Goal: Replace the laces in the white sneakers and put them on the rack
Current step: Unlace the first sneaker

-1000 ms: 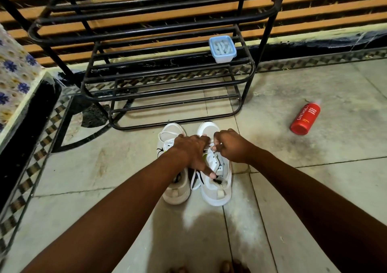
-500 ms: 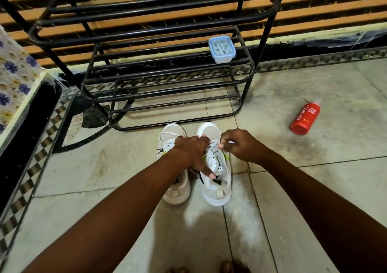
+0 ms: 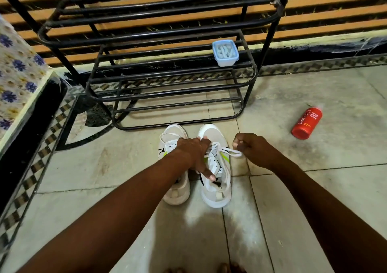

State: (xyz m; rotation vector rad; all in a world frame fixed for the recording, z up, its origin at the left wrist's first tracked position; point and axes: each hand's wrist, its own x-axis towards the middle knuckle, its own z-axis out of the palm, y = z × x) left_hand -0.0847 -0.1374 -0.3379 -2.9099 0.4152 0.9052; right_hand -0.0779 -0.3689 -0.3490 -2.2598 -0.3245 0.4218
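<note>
Two white sneakers stand side by side on the tiled floor, toes toward the black metal rack (image 3: 167, 105). The left sneaker (image 3: 178, 191) is partly hidden under my left arm. My left hand (image 3: 194, 153) lies over the right sneaker (image 3: 217, 189), fingers curled round its front and the thumb pressing down near the tongue. My right hand (image 3: 253, 149) is fisted to the right of that shoe and pinches a loop of the white lace (image 3: 230, 152), which runs taut from the eyelets.
A small blue-lidded plastic box (image 3: 225, 52) with pale items inside sits on the rack's middle shelf. A red body-wash bottle (image 3: 306, 123) lies on the floor to the right. A flower-patterned surface (image 3: 16, 73) borders the left. My toes (image 3: 224, 268) show at the bottom edge.
My right hand has moved right, away from the shoe, drawing a loop of lace out with it. My left hand has stayed on the right sneaker.
</note>
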